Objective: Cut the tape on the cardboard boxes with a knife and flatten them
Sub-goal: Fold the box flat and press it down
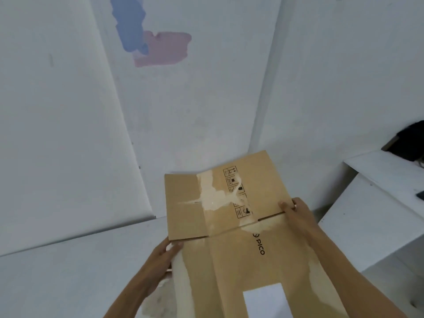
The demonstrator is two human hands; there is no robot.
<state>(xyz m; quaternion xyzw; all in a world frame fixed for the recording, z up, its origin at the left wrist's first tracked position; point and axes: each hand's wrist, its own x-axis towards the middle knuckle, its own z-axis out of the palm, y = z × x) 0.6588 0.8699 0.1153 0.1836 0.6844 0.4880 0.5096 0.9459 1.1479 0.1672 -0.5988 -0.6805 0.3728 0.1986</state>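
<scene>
White painted walls (206, 111) meet in a corner behind the work, one of them marked with a blue patch and a pink patch of paint (156, 42) high up. Below the walls runs a pale grey-white floor or low surface (68, 271); which of the two it is cannot be told. At the right edge stands a white table (378, 203) with a dark object (410, 141) on its far end, too cut off to identify.

Held up in the middle is a flattened brown cardboard box (229, 260) with black handling symbols, the printed word PICO, torn pale patches where the top layer has peeled, and a white rectangular label (266, 299) near its lower end. Its upper flaps (206, 203) point toward the wall corner and tilt away from the person.

The left hand (165, 255) grips the box's left edge just below the flap slit, thumb on the front face and fingers hidden behind. The right hand (296, 212) grips the right edge at the flap slit, thumb pressed on the front face, fingers curled round the back.
</scene>
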